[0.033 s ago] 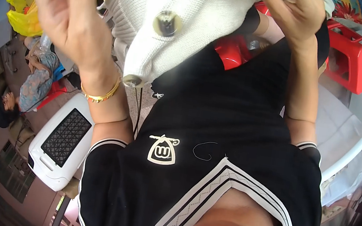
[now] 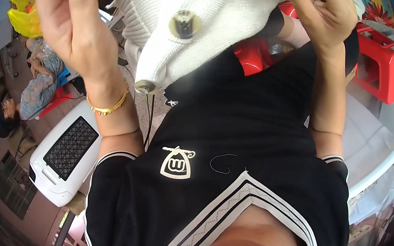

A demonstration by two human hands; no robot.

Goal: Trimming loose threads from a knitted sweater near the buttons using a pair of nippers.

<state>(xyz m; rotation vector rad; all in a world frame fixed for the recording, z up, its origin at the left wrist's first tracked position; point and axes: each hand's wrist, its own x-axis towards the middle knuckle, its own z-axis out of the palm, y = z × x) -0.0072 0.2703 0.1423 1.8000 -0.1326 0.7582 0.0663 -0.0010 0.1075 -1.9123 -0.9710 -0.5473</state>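
A white knitted garment (image 2: 206, 18) with large round buttons (image 2: 184, 24) hangs in front of my black shirt. My left hand (image 2: 73, 20) is raised at the upper left, fingers pinching the garment's top edge; a gold bracelet circles that wrist. At the upper right my right hand (image 2: 323, 15) grips the garment's other top corner. The cloth droops between both hands, a second button at its lower tip. A loose thread lies on my shirt.
A white appliance with a black grille (image 2: 68, 150) stands at lower left. Red plastic stools (image 2: 382, 61) are at upper right, a yellow bag (image 2: 22, 8) at upper left. A person (image 2: 30, 89) lies on the floor at left. A white rail (image 2: 382, 166) is at right.
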